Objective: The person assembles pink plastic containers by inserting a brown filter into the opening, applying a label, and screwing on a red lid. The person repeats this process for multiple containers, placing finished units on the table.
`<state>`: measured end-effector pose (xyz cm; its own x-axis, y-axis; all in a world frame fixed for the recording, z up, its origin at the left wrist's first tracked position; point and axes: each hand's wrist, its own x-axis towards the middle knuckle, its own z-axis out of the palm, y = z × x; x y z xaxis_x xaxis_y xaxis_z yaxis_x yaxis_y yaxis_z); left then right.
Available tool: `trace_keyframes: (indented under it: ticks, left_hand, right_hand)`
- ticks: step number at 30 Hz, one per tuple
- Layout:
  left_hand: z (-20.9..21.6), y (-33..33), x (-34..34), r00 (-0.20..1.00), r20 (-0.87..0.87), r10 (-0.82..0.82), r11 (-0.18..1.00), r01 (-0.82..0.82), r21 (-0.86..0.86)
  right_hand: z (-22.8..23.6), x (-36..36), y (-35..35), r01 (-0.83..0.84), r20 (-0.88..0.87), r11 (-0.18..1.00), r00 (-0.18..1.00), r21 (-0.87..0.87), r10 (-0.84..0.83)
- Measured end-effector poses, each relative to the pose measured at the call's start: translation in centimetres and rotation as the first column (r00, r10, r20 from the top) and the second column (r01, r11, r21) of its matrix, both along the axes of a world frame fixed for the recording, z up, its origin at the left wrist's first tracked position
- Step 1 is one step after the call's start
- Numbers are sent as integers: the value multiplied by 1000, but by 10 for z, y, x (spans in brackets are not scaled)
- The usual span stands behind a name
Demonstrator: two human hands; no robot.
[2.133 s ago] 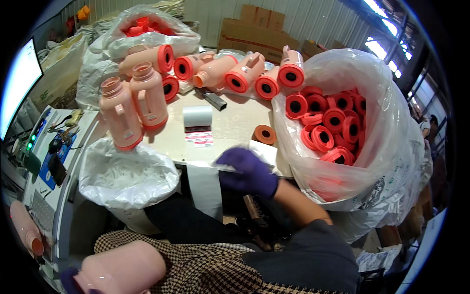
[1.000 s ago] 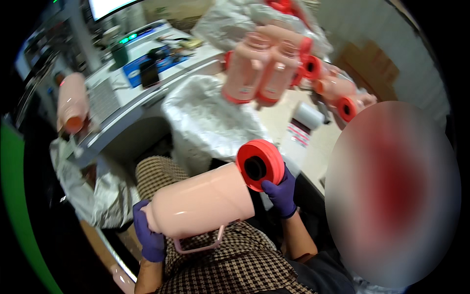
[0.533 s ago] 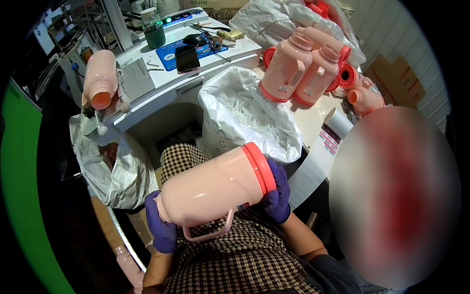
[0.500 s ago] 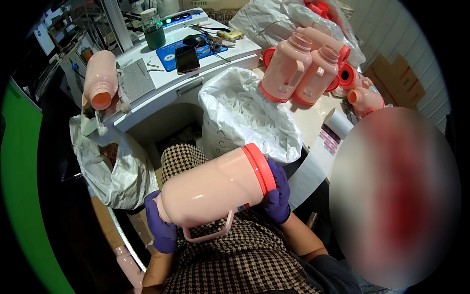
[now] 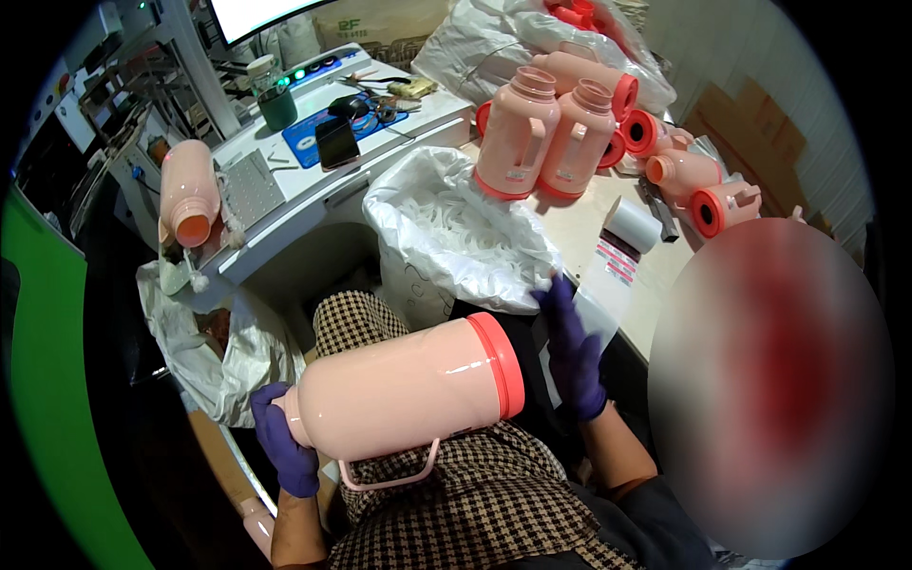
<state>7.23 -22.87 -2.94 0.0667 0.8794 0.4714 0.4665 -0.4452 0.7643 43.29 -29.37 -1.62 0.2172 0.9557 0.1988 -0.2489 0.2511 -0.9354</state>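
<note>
Head view: L hand (image 5: 285, 442) wraps neck of pink jug (image 5: 399, 391) toward 8 o'clock, prob to steady it sideways over lap (image 5: 456, 494), red base ring (image 5: 498, 366) toward 2, R hand (image 5: 576, 356) empty, fingers extended, clear of ring.

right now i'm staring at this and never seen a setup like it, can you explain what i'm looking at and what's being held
There's no machine here: a person works with two bare arms and purple gloves. The camera is worn on the head and looks down, so picture left is the person's left; its wide lens bends straight edges.

The left hand grips the neck of a pink jug, held sideways over the lap, with a red base at its wide end. The right hand is open, apart from the jug.

On the pale table stand two upright jugs beside a white roll. A blurred oval hides the right side.
</note>
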Motion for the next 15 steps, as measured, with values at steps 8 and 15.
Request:
trace_keyframes:
  ticks: [8, 15]
  left_hand:
    - [-23, 20, 12, 896, 428, -118, 951, 226, -210]
    - [-22, 25, 45, 934, 316, -164, 959, 226, -172]
  right_hand:
    - [28, 13, 9, 150, 17, 986, 988, 74, -151]
    - [33, 19, -2, 88, 174, 988, 979, 127, -110]
